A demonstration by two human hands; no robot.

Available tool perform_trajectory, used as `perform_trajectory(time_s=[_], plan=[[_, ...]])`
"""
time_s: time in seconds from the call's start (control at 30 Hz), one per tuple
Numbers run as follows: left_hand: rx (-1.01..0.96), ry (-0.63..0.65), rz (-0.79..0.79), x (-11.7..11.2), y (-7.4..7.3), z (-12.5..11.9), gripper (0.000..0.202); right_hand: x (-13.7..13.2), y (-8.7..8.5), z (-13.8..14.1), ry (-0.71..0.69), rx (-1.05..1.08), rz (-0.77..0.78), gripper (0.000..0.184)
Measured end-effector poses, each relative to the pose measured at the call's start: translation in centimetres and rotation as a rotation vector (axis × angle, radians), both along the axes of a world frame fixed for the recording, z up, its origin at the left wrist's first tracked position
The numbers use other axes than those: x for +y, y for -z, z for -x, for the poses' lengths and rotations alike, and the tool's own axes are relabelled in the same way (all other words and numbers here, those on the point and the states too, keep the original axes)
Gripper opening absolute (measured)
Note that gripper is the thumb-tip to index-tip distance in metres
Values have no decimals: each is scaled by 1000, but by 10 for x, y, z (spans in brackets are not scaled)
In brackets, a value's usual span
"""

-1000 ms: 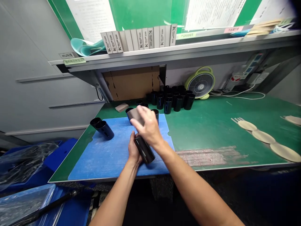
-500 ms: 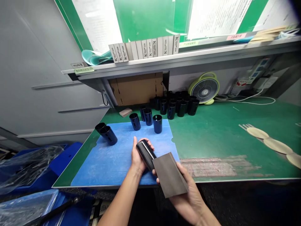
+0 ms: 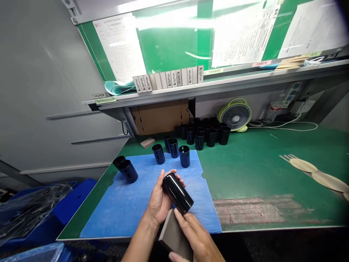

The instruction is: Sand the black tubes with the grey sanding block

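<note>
My left hand (image 3: 158, 202) cradles a glossy black cylinder (image 3: 177, 193), which lies tilted across the palm with the fingers curled around its far side. My right hand (image 3: 195, 236) grips a flat grey abrasive block (image 3: 174, 235) at the front edge of the table, and its fingers touch the cylinder's lower end. Several more black cylinders stand on the blue mat (image 3: 109, 214), including one (image 3: 184, 157) just beyond my hands. A pair (image 3: 128, 171) lies at the mat's left end.
Several black cylinders (image 3: 203, 137) are grouped at the back of the green work surface (image 3: 259, 171), below a shelf (image 3: 218, 87) of white boxes. A small fan (image 3: 236, 116) stands at the back right. Tan oval pads (image 3: 327, 181) lie at the right, and blue crates (image 3: 73, 200) sit low on the left.
My right hand has come back toward me with the block and now touches the cylinder's lower end. The left hand still holds the cylinder. The whole view has tilted, shifting the table lower.
</note>
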State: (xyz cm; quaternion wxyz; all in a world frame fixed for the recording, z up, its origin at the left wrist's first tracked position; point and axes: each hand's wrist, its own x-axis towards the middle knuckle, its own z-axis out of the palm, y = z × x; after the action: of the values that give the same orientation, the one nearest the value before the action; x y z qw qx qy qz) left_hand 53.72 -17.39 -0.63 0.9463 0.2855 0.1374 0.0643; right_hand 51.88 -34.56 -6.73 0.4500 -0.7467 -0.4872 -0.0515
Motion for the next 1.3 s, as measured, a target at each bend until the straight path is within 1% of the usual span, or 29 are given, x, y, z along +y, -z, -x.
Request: perform_trajectory(time_s=[0.03, 0.1, 0.17, 0.2, 0.27, 0.33, 0.4, 0.43, 0.5, 0.53, 0.67, 0.7, 0.77, 0.87, 0.97, 1.1, 1.2, 1.3], plan=[[-16, 19, -5, 1, -1, -2, 34, -3, 1, -1, -4, -16, 16, 94], [-58, 0, -26, 5, 0, -8, 31, -14, 5, -3, -55, 3, 28, 86], [-108, -42, -90, 11, 6, -17, 32, -29, 8, -4, -143, 120, -25, 72], [-126, -56, -133, 15, 10, -21, 34, -37, 8, -4, -158, 228, -70, 65], [-136, -54, -197, 21, 20, -27, 37, -51, 4, -5, -102, 504, -162, 56], [-128, -43, -213, 25, 29, -30, 39, -58, -4, -7, 27, 759, -231, 55], [-130, -44, -207, 27, 33, -30, 42, -57, -10, -12, 126, 912, -302, 55], [-133, -46, -206, 28, 34, -29, 43, -54, -11, -15, 163, 939, -329, 53], [-138, -52, -195, 28, 34, -29, 45, -45, -12, -21, 223, 887, -324, 52], [-143, -51, -187, 28, 33, -29, 46, -39, -11, -23, 242, 800, -292, 52], [-157, -17, -194, 28, 32, -32, 52, -19, -5, -21, 267, 245, -135, 61], [-151, -12, -202, 29, 33, -33, 53, -14, -3, -19, 256, 139, -101, 63], [-128, -6, -210, 30, 34, -33, 55, -5, -1, -14, 229, 21, -51, 66], [-80, -26, -190, 34, 36, -31, 55, 4, 1, -10, 224, -22, -33, 67], [-68, -50, -141, 37, 35, -28, 49, 8, 1, -12, 228, -42, -37, 68], [-63, -4, -92, 38, 34, -26, 41, 5, -1, -16, 228, -42, -18, 68], [-55, 36, -67, 34, 35, -27, 44, -1, -1, -12, 221, -71, 2, 69], [-53, 27, -114, 28, 37, -28, 50, -6, 2, -4, 208, -152, 16, 70]])
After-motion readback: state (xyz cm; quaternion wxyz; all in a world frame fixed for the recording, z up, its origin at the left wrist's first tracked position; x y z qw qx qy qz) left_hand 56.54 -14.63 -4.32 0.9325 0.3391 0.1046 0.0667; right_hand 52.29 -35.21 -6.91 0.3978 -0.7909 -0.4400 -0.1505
